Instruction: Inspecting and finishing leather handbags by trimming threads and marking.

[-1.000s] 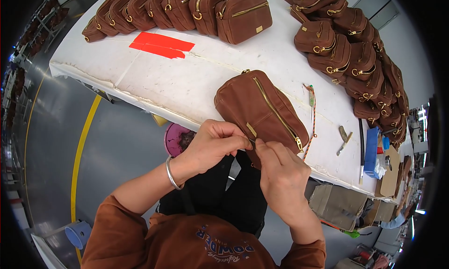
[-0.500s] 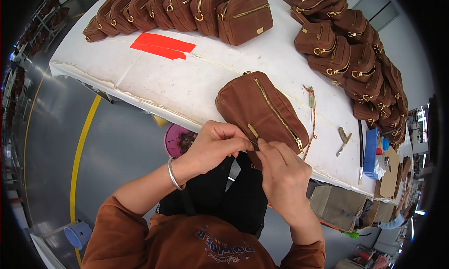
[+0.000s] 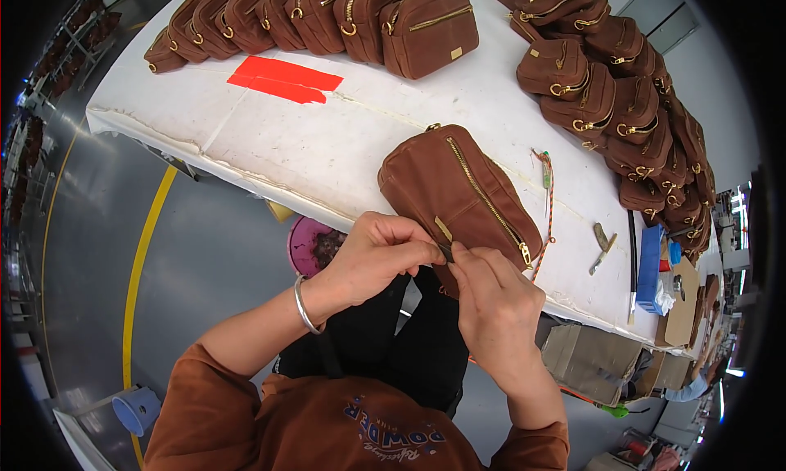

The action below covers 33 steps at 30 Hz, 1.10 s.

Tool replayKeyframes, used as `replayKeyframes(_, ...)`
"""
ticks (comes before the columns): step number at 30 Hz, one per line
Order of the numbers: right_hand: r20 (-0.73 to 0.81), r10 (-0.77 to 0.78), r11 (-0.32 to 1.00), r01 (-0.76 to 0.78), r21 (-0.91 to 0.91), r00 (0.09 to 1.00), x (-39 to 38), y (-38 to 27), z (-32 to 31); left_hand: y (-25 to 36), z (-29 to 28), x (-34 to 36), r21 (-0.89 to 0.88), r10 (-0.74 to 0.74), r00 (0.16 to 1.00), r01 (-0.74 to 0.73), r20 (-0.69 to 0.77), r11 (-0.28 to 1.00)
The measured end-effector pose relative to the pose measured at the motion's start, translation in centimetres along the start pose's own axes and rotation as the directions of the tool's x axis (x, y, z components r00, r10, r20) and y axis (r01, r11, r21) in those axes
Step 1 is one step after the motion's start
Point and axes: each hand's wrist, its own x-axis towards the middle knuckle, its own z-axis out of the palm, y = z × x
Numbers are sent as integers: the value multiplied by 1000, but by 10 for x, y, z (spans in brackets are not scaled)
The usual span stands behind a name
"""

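Observation:
A brown leather bag with a long gold zip lies at the table's front edge. My left hand, below a silver bangle, pinches at the bag's lower left, beside a small gold plate. My right hand is closed right beside it, thumb and fingers at the same spot. Both hold a small dark piece against the bag; what it is I cannot make out. Right of the bag lie a green-handled tool with a striped cord and a small worn tool.
Similar bags stand in a row and a pile on the white table, near red tape. A blue tray and black rod are right. Below are a pink bucket and cardboard box. A co-worker is far right.
Since a second ago both hands and the bag have shifted very slightly to the right. The fingers stay pinched at the same spot.

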Motion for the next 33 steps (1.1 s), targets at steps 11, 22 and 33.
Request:
replayKeyframes(11, 41, 60, 998, -61, 26, 997, 2, -3, -2, -1, 1, 0, 29, 25, 1000, -24, -5, 999)
replayKeyframes(22, -11, 57, 997, -56, 55, 998, 8, -5, -3, -4, 2, -2, 112, 98, 994, -91, -54, 990)
replayKeyframes(33, -14, -14, 1000, 14, -8, 1000, 8, -3, 4, -6, 0, -2, 90, 128, 991, -123, -42, 988)
